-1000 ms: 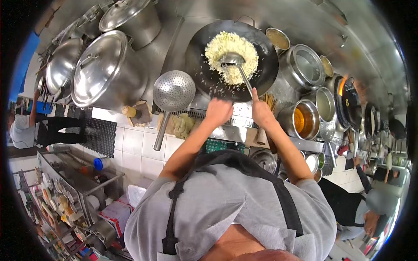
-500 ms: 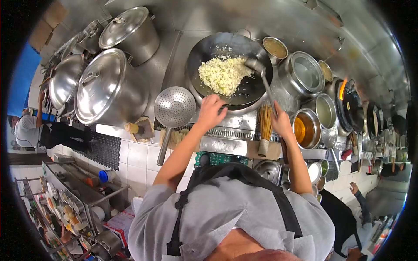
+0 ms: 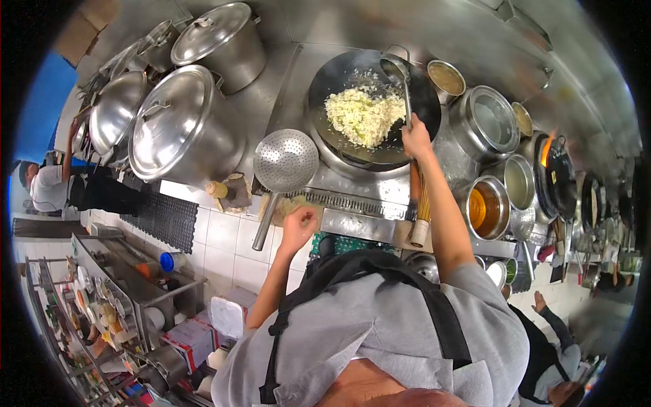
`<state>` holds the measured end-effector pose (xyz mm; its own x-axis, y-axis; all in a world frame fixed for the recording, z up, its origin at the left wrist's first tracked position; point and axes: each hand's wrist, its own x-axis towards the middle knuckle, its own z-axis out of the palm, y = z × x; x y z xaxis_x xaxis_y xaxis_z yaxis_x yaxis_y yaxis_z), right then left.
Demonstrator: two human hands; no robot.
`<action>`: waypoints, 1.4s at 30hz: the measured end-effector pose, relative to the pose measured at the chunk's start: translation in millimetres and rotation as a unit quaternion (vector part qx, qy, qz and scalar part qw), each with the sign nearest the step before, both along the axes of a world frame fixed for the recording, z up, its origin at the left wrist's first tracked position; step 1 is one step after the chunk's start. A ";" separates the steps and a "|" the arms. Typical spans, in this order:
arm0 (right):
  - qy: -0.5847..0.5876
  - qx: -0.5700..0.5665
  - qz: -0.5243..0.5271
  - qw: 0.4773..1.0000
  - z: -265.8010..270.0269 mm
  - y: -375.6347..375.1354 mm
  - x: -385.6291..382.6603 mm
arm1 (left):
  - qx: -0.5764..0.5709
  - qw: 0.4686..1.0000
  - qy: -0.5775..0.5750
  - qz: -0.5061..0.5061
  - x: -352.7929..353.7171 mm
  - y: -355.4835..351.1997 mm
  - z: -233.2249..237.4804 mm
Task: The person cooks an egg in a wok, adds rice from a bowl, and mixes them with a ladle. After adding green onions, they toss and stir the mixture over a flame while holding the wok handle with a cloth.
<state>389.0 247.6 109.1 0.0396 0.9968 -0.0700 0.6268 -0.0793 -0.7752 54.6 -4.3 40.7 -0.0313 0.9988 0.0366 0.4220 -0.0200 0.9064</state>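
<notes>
My right hand [image 3: 416, 138] is wrapped round the handle of a metal ladle [image 3: 395, 70], whose bowl rests at the far inner side of a black wok [image 3: 424, 88]. Below the hand the brown end of the handle sticks out. A heap of pale, yellow-white chopped food, perhaps fried rice or egg, [image 3: 363, 117] lies in the wok. My left hand [image 3: 300, 228] is off the wok, in front of the stove edge, with curled fingers and nothing visible in them. Close to it is the handle of a large perforated strainer [image 3: 286, 161] lying on the stove.
Large lidded steel pots [image 3: 173, 125] stand to the left. On the right are a bowl of amber liquid [image 3: 487, 209], a steel pot [image 3: 489, 122] and a flame [image 3: 545, 152]. A bamboo brush [image 3: 420, 230] hangs by the stove's front. Other people are at far left and lower right.
My left hand has drawn back from the wok's near rim towards my body, fingers curling. The right hand has moved up and forward, carrying the ladle to the wok's far side.
</notes>
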 end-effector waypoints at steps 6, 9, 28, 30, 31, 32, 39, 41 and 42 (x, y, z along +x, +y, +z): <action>-0.149 0.087 0.223 0.959 -24.6 -86.1 -9.8 | 0.253 0.958 0.124 -0.061 66.0 88.5 60.4; -0.276 -0.027 0.197 0.941 22.2 -165.4 13.0 | 0.301 0.940 0.126 -0.100 96.5 136.4 78.3; 0.148 -0.115 0.142 0.972 60.1 -188.3 16.1 | 0.168 0.926 0.294 -0.168 79.7 49.9 9.9; 0.488 -0.178 0.224 0.824 75.4 -153.4 24.2 | 0.308 0.914 0.230 -0.131 75.7 50.0 19.0; 0.635 -0.216 0.246 0.700 79.9 -149.3 27.4 | 0.260 0.921 0.252 -0.146 83.2 68.3 27.3; 0.598 -0.142 0.230 0.754 96.5 -151.0 24.9 | 0.204 0.926 0.271 -0.166 93.3 95.8 37.0; 0.204 0.153 0.123 0.959 128.3 -27.2 10.1 | 0.159 0.928 0.256 -0.218 90.1 123.6 80.7; 0.290 0.266 -0.026 0.919 161.1 18.7 0.4 | 0.197 0.913 0.293 -0.206 79.9 116.4 28.5; 0.275 0.309 -0.037 0.910 190.8 38.2 9.1 | 0.192 0.913 0.296 -0.207 70.5 97.0 19.7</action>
